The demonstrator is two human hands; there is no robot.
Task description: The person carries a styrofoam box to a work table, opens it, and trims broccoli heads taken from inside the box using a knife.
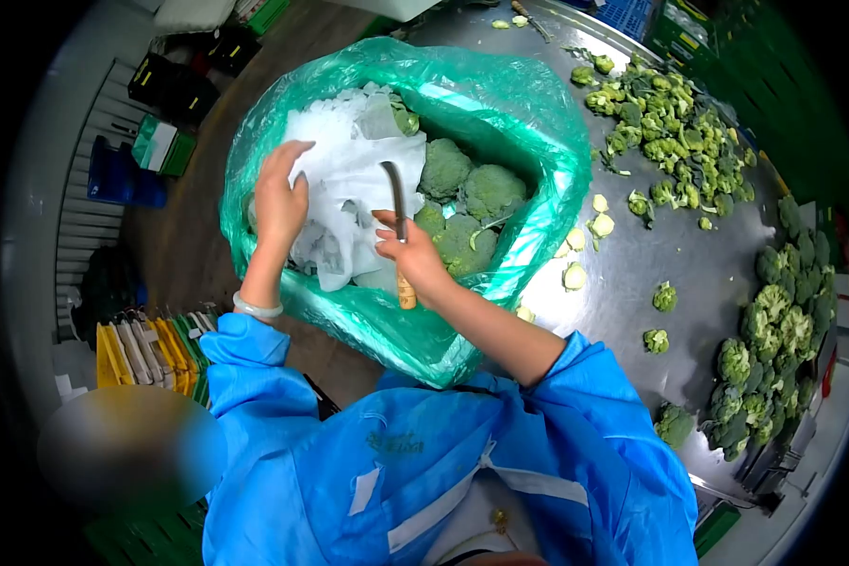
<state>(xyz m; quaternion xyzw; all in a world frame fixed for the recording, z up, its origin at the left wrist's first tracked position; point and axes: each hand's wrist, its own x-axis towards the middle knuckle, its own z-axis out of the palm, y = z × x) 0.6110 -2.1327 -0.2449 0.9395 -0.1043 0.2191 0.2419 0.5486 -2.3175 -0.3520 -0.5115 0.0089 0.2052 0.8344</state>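
Observation:
A green plastic liner bag (368,325) stands wide in front of me, its rim folded outward. Inside it are several broccoli heads (493,192) on the right. A white sheet (349,174) with crushed ice (335,115) on and around it covers the left part. My left hand (281,196) is over the sheet's left side, thumb and fingers apart with nothing seen between them; whether the fingertips touch the sheet is unclear. My right hand (417,259) grips a curved knife (407,291) with a wooden handle, its hooked blade pointing away above the sheet.
The metal table (623,311) on the right bears a heap of broccoli florets (674,132), cut stem pieces (575,275) and broccoli heads (774,330) along its right edge. Yellow and grey folded crates (146,349) stand at lower left. A blurred round patch (127,448) covers the lower-left corner.

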